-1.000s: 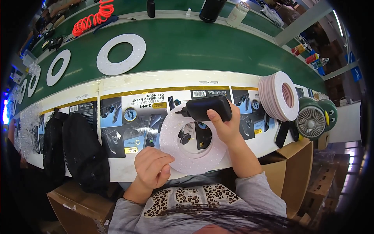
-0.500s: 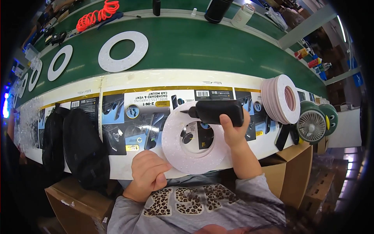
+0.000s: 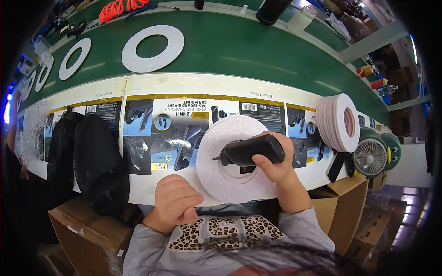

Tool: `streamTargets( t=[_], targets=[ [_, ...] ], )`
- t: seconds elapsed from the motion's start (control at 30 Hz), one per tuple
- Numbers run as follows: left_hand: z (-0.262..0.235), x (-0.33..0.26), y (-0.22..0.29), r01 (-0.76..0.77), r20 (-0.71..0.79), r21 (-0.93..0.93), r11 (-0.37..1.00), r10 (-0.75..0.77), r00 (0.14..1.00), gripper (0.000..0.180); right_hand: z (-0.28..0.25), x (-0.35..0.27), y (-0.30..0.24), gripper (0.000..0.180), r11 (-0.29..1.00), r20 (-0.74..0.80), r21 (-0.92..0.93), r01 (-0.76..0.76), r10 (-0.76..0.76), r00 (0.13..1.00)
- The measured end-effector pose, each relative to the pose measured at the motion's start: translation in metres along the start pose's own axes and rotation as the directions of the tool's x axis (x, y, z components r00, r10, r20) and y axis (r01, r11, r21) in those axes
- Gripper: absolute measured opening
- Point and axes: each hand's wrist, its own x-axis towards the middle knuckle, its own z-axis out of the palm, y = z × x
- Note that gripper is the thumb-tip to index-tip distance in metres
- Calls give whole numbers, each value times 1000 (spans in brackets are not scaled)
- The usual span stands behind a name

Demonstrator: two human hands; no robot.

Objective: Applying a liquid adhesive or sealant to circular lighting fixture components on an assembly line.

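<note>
Ring point(image 3: 229, 177) at frame centre, flat on bench edge. My right hand point(image 3: 275, 162) clamped on black tool point(image 3: 251, 150), tip over ring's hole; looks like fastening step, next needs tip held steady. My left hand point(image 3: 175, 202) fisted, empty, at ring's lower left. Count: four loose rings on green belt point(image 3: 276, 60), one stack point(image 3: 338, 122) right, two fans point(image 3: 375, 154).

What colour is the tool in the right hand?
Black: the tool in the right hand, head view.

The right hand point(image 3: 275, 166) gripped a black handheld tool point(image 3: 251, 150), its tip over a white foam ring point(image 3: 216, 172) on the desk point(image 3: 138, 87). The left hand point(image 3: 177, 202) rested curled, perhaps touching the ring's edge. A stack of rings point(image 3: 340, 122) stood nearby
</note>
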Motion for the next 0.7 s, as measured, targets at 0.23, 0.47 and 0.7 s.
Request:
streamTargets(
  t=[0.23, 0.47, 0.7],
  targets=[
    [0, 1, -2, 4, 22, -5, 1000, -3, 1000, 17, -2, -1, 4, 21, 1000, 6, -12, 1, -1, 1000],
    [-1, 2, 0, 2, 49, 6, 1000, -2, 999, 16, -2, -2, 4, 22, 999, 5, -30, 18, -18, 1000],
    [-1, 0, -1, 16, 56, 0, 1000, -16, 998, 14, -2, -1, 4, 21, 999, -12, -42, 17, -18, 1000]
  ],
)
